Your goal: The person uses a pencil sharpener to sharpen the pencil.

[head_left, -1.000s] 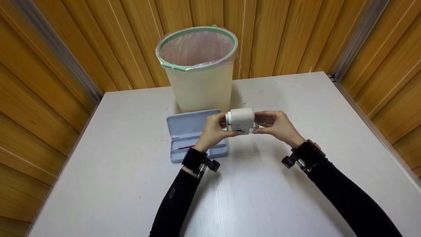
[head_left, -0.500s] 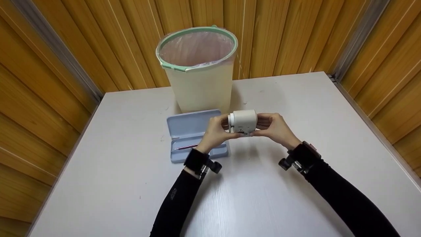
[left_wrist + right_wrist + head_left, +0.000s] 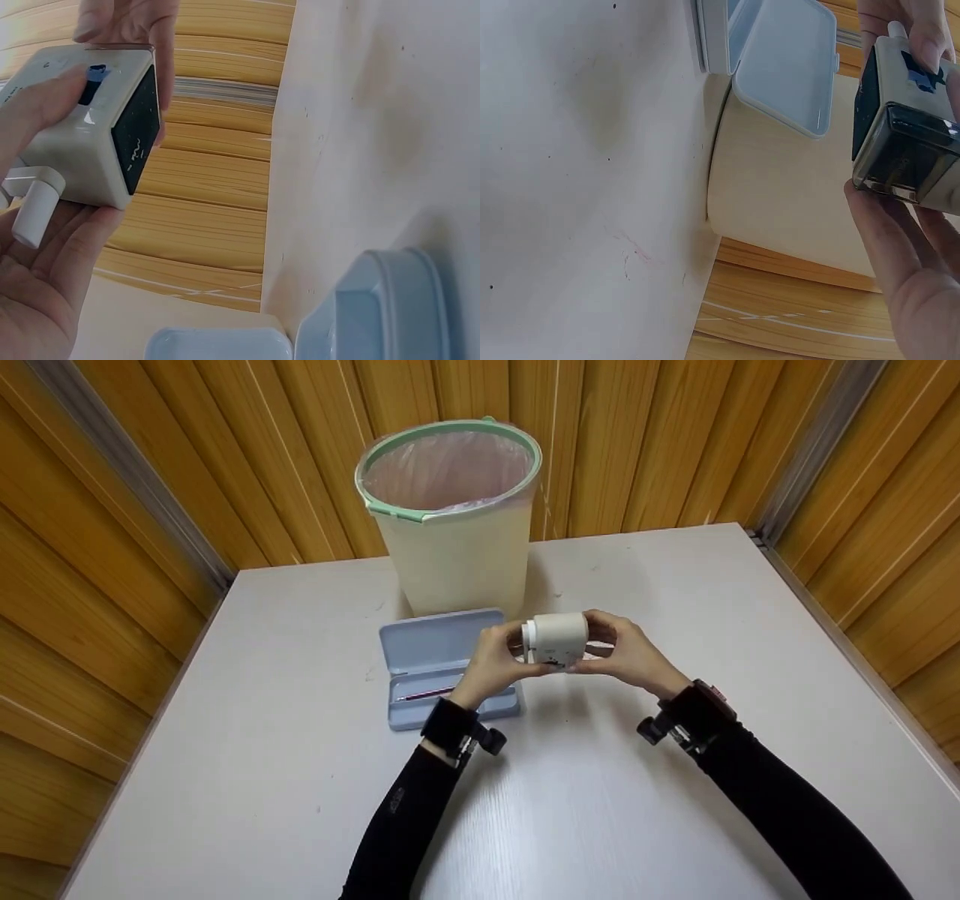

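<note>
Both hands hold a cream pencil sharpener (image 3: 561,639) up over the table, just right of the open pencil case. My left hand (image 3: 489,661) grips its left end, thumb on the near face with the small dark print. At that end sits a white crank handle (image 3: 37,214), seen in the left wrist view. My right hand (image 3: 628,654) grips the other end, thumb in front and fingers behind. The right wrist view shows a dark see-through shavings drawer (image 3: 904,161) seated in that end of the body, with fingers under it.
A blue pencil case (image 3: 439,643) lies open on the white table (image 3: 262,720), with a dark red pencil (image 3: 426,694) inside. Behind it stands a cream bin (image 3: 461,562) with a green rim and a pink liner. Wood-panelled walls enclose the table at the back and sides.
The see-through drawer stuck out of the sharpener's right end a second ago and is now in. My right hand has come left, and the sharpener has shifted slightly right and nearer.
</note>
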### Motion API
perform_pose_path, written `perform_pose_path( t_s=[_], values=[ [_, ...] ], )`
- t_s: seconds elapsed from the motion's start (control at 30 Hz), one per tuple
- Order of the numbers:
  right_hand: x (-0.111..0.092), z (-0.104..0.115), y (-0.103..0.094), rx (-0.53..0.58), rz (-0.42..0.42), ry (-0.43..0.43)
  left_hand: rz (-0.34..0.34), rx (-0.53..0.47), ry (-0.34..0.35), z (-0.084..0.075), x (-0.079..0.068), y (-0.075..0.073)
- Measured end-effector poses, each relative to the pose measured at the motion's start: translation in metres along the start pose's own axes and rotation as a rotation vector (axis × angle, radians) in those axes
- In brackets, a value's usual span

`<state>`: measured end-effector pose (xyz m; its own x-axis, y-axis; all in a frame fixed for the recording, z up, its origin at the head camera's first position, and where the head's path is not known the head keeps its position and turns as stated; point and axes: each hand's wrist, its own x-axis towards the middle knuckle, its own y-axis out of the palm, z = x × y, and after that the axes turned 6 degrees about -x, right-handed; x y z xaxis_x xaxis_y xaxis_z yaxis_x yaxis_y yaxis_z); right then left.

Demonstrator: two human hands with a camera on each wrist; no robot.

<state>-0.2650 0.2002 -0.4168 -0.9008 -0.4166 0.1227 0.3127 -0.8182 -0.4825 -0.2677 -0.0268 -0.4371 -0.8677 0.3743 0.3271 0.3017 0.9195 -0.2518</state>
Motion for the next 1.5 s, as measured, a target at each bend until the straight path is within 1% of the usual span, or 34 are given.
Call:
perform_pose_path(
  t_s=[0.13,0.3,0.4,0.47,0.5,0.57,0.67,0.77,0.83,0.87,0.97,1.07,1.17,1.27,1.33,1.5],
  values=[
    [0.001,0.002,0.002,0.005,-0.017,-0.024,0.010,0.003,0.001,0.001,0.000,0.002],
    [0.001,0.002,0.003,0.005,-0.038,-0.044,0.048,0.038,-0.026,0.001,0.001,0.004],
    [0.000,-0.001,0.002,0.006,-0.032,-0.046,0.090,0.088,-0.034,-0.002,0.000,0.000],
    [0.000,-0.005,0.001,0.000,-0.032,-0.040,0.103,0.137,-0.028,-0.005,-0.001,-0.005],
    [0.000,-0.007,0.000,-0.006,-0.033,-0.036,0.098,0.158,-0.021,-0.006,-0.002,-0.008],
    [-0.001,-0.013,-0.002,-0.026,-0.038,-0.024,0.068,0.213,0.004,-0.008,-0.005,-0.016],
    [-0.003,-0.023,-0.005,-0.037,-0.040,-0.007,-0.002,0.301,0.058,-0.008,-0.011,-0.028],
    [-0.005,-0.034,-0.005,-0.042,-0.040,0.013,-0.069,0.411,0.120,-0.004,-0.020,-0.042],
    [-0.007,-0.041,-0.005,-0.044,-0.041,0.028,-0.098,0.478,0.140,-0.001,-0.027,-0.053],
    [-0.007,-0.044,-0.005,-0.050,-0.041,0.034,-0.109,0.519,0.136,0.000,-0.030,-0.059],
    [-0.008,-0.050,-0.004,-0.065,-0.043,0.050,-0.131,0.660,0.090,0.001,-0.042,-0.077],
    [-0.009,-0.055,-0.003,-0.080,-0.040,0.061,-0.150,0.806,0.021,0.000,-0.053,-0.094],
    [-0.009,-0.057,-0.002,-0.083,-0.030,0.067,-0.182,0.903,-0.055,-0.001,-0.065,-0.110],
    [-0.010,-0.058,0.001,-0.084,-0.027,0.067,-0.197,0.948,-0.149,-0.002,-0.077,-0.124],
    [-0.010,-0.059,0.002,-0.083,-0.027,0.068,-0.198,0.952,-0.203,-0.001,-0.085,-0.131],
    [-0.012,-0.062,0.005,-0.098,-0.024,0.089,-0.160,0.931,-0.310,0.002,-0.097,-0.145]
  ],
)
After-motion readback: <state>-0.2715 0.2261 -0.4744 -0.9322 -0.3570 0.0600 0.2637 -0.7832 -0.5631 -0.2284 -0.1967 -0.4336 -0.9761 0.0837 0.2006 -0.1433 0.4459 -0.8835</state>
